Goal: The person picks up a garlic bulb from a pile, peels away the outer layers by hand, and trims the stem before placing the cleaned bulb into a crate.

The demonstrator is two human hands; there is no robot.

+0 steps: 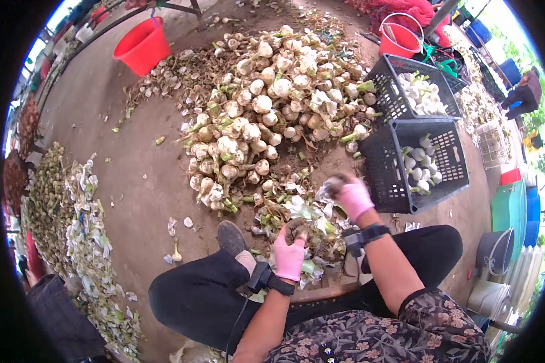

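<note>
A: Worn gear?
B: Black trousers [203, 296]. Above them, dark floral top [369, 339], short black-hemmed right sleeve [439, 311]. Below them, grey shoe [231, 238].
A: Gloves [289, 257]?
B: Pink, dark-soiled toward the tips. Black wrist straps [280, 285], boxy modules [260, 276], thin cable [239, 320] off left one.

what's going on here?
A seated person is working garlic by hand beside a big heap of untrimmed bulbs. The left hand is low over loose peelings; the right hand is by the near black crate. Can't tell what either grips. That crate and the fuller far crate hold whiter bulbs.
</note>
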